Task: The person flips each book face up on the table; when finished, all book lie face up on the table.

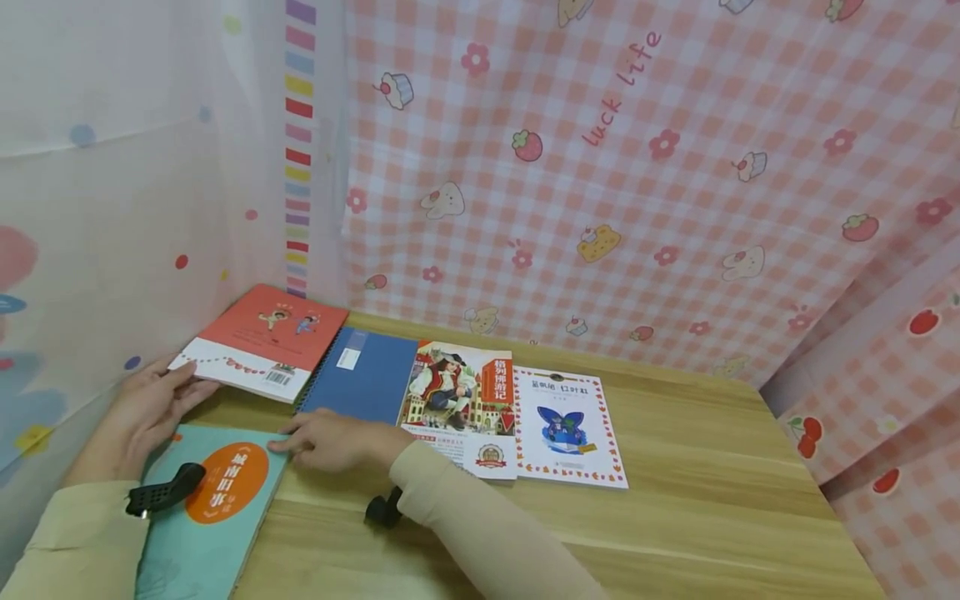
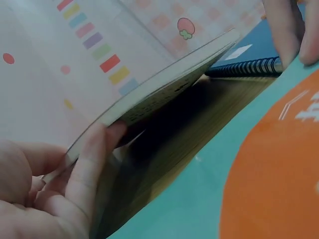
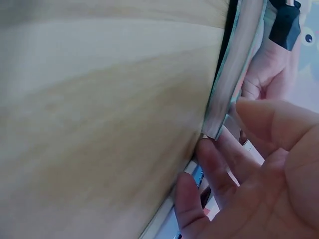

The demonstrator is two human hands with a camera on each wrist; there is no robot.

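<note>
At the left, my left hand (image 1: pixel 150 408) pinches the near corner of a red-and-white book (image 1: pixel 247 337). In the left wrist view that book (image 2: pixel 149 89) tilts up off the wooden table, thumb and fingers on either side of its edge. Nearer to me lies a teal book (image 1: pixel 176 554) with an orange oval on its cover. My right hand (image 1: pixel 337 442) holds its far right corner, the thumb on the cover and fingers at the edge. The right wrist view shows the teal book's page edge (image 3: pixel 234 64) beside the thumb.
Right of the red book, a blue spiral notebook (image 1: pixel 367 375), a book with a figure in a black hat (image 1: pixel 457 383) and a white book with a blue butterfly shape (image 1: pixel 570 429) lie in a row on the wooden table (image 1: pixel 697 467). Patterned curtains (image 1: pixel 645 192) rise behind.
</note>
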